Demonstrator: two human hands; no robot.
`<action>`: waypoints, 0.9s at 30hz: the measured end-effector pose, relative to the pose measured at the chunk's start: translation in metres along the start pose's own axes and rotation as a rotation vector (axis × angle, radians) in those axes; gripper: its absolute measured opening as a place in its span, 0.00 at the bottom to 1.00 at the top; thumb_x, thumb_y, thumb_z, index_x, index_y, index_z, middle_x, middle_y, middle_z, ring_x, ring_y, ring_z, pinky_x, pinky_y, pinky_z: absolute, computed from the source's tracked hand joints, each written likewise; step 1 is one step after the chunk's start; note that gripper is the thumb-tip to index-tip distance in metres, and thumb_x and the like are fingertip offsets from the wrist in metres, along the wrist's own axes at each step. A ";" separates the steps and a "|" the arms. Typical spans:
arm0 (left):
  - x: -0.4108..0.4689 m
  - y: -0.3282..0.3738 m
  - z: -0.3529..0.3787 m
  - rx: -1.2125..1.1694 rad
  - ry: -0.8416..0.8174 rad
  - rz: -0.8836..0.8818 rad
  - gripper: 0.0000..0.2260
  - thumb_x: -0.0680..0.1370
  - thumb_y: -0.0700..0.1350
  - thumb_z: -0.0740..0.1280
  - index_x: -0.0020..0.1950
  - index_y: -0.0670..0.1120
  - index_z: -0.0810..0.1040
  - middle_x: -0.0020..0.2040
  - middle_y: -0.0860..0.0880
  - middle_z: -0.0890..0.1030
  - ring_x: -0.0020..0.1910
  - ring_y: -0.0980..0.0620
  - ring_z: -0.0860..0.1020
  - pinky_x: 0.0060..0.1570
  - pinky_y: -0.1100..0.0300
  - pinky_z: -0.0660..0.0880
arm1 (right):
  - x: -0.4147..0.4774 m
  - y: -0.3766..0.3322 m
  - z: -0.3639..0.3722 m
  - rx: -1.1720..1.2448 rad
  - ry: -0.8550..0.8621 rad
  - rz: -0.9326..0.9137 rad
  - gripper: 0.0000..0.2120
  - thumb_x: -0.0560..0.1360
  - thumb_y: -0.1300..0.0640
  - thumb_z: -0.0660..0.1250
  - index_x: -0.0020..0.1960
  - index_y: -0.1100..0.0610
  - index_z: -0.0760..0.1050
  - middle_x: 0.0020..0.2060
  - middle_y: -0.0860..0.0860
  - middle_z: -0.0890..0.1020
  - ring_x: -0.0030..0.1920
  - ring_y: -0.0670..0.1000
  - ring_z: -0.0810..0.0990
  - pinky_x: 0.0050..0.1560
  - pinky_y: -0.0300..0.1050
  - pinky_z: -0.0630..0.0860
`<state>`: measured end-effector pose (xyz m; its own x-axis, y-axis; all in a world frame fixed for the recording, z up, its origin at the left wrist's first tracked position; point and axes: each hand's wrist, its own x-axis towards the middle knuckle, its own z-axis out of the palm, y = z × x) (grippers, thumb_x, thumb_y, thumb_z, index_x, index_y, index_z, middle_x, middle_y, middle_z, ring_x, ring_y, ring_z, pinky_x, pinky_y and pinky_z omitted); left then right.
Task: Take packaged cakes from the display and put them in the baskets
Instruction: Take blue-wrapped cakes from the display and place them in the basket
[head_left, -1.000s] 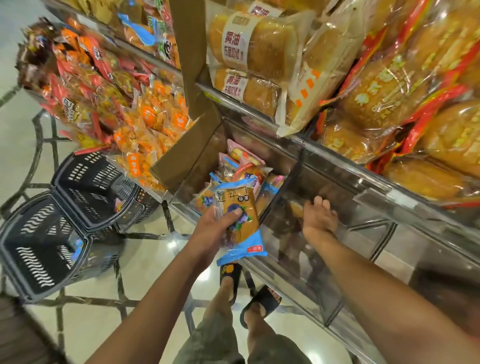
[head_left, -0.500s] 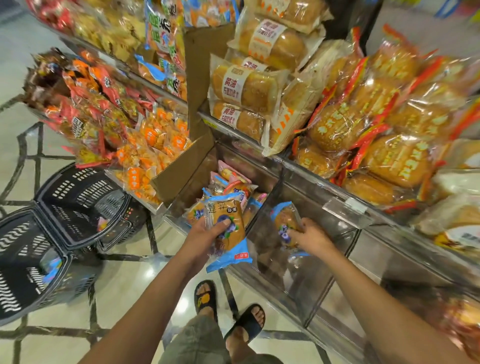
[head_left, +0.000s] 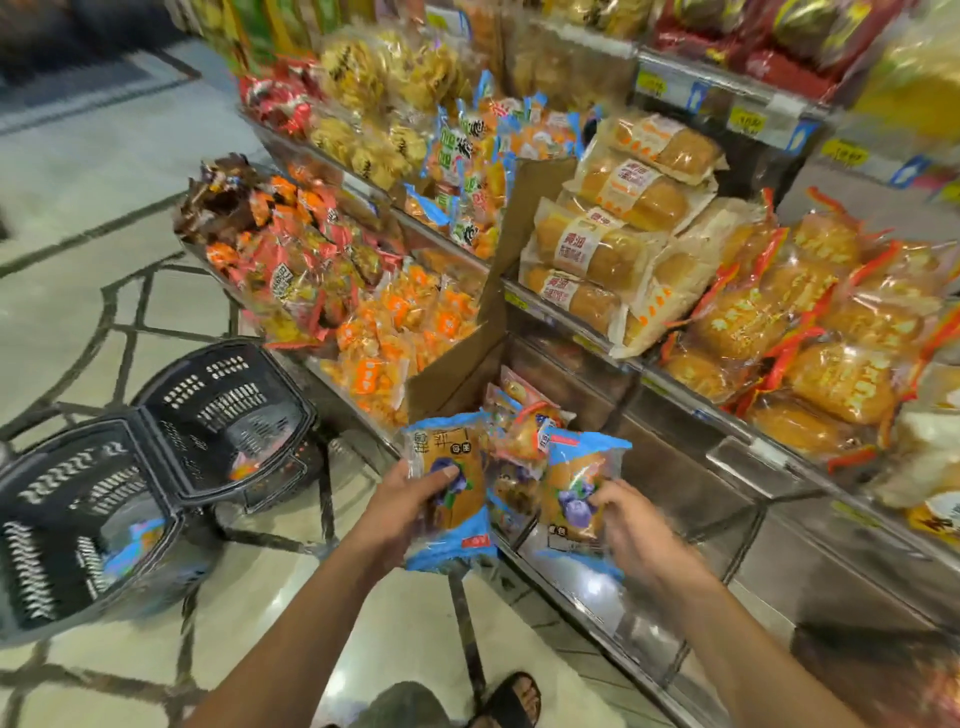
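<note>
The left hand (head_left: 410, 512) grips a blue-wrapped cake packet (head_left: 448, 493) in front of the lower display bin (head_left: 691, 499). Its long axis runs away from the person, the crimped top edge pointing toward the shelves and the bottom edge toward the floor, with the printed face turned up to the camera. The thumb lies across the front of the wrapper and the other fingers are hidden behind it.

Just beside it, the right hand (head_left: 636, 525) holds a second cake packet (head_left: 574, 493) of the same kind. This one is also lengthwise away from the person with its face up, and the fingers are curled on its right edge. The hand is blurred, so the exact grip is unclear. Both forearms reach up from the bottom of the view, the left angled rightward and the right angled leftward, so the hands nearly meet.

Behind the two packets, more wrapped cakes (head_left: 524, 415) lie heaped in the clear bin, against a cardboard divider (head_left: 467, 358). Left of the divider lie orange snack packets (head_left: 405, 332), and on the shelf above the bin are stacked bread loaves (head_left: 613, 244).

On the tiled floor (head_left: 93, 218) to the left stand two black baskets touching each other, the nearer basket (head_left: 62, 519) and the farther basket (head_left: 228, 410). Each has something small and colourful inside, too blurred to name. A sandalled foot (head_left: 511, 704) shows at the bottom edge.
</note>
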<state>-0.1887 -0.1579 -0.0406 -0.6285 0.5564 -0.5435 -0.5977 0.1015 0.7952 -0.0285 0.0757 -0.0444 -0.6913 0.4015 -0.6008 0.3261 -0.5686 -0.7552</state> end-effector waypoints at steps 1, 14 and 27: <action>-0.007 0.001 -0.015 -0.010 0.008 0.017 0.24 0.71 0.49 0.77 0.65 0.44 0.79 0.56 0.40 0.86 0.52 0.41 0.86 0.57 0.41 0.80 | -0.003 0.001 0.018 0.021 -0.023 0.000 0.09 0.72 0.65 0.60 0.48 0.66 0.78 0.38 0.59 0.84 0.35 0.54 0.83 0.37 0.46 0.79; -0.115 0.017 -0.259 -0.092 0.289 0.139 0.06 0.80 0.43 0.72 0.52 0.41 0.83 0.44 0.41 0.86 0.38 0.48 0.85 0.40 0.56 0.82 | -0.014 0.072 0.313 -0.270 -0.194 -0.104 0.17 0.69 0.39 0.77 0.48 0.50 0.82 0.42 0.48 0.86 0.43 0.43 0.83 0.50 0.47 0.72; -0.194 0.011 -0.462 -0.268 0.604 0.200 0.11 0.81 0.45 0.70 0.61 0.42 0.81 0.54 0.38 0.86 0.54 0.35 0.85 0.60 0.37 0.80 | 0.014 0.145 0.554 -0.565 -0.532 -0.041 0.11 0.77 0.53 0.71 0.56 0.57 0.80 0.48 0.53 0.87 0.45 0.46 0.86 0.45 0.37 0.80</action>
<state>-0.3037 -0.6456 -0.0503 -0.8599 -0.0216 -0.5099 -0.4953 -0.2059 0.8440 -0.3479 -0.3990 -0.0173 -0.8799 -0.0659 -0.4706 0.4740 -0.0506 -0.8791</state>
